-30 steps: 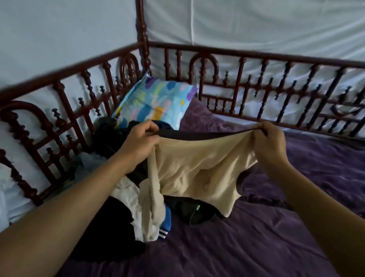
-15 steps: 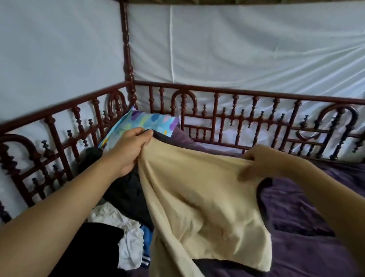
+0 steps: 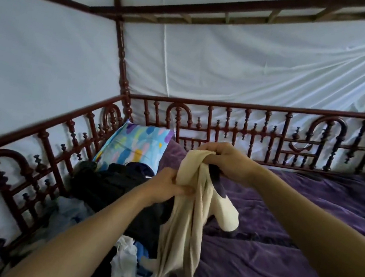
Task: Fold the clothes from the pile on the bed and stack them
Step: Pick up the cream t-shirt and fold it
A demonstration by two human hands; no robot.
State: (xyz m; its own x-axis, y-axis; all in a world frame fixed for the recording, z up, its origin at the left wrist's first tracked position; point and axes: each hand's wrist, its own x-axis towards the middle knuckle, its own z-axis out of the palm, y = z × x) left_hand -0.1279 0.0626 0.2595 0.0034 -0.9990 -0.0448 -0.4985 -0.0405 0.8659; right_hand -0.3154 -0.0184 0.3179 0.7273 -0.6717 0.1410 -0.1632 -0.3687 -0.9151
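A cream garment [image 3: 184,227] with a dark collar hangs bunched above the bed, its lower end trailing down to the sheet. My right hand [image 3: 225,160] grips its top end, fingers closed around the cloth. My left hand [image 3: 169,184] pinches the same garment a little lower and to the left. Under my left forearm lies the pile of clothes [image 3: 119,195], mostly black pieces with white and blue ones at its near end.
A purple bedspread [image 3: 289,259] covers the bed to the right. A colourful pillow [image 3: 133,146] leans in the far left corner. Dark red wooden railings [image 3: 248,133] run along the left and far sides, with white netting behind them.
The garment was stretched wide between my hands; now my hands have come together and it hangs gathered in a narrow bunch. The view has tilted upward.
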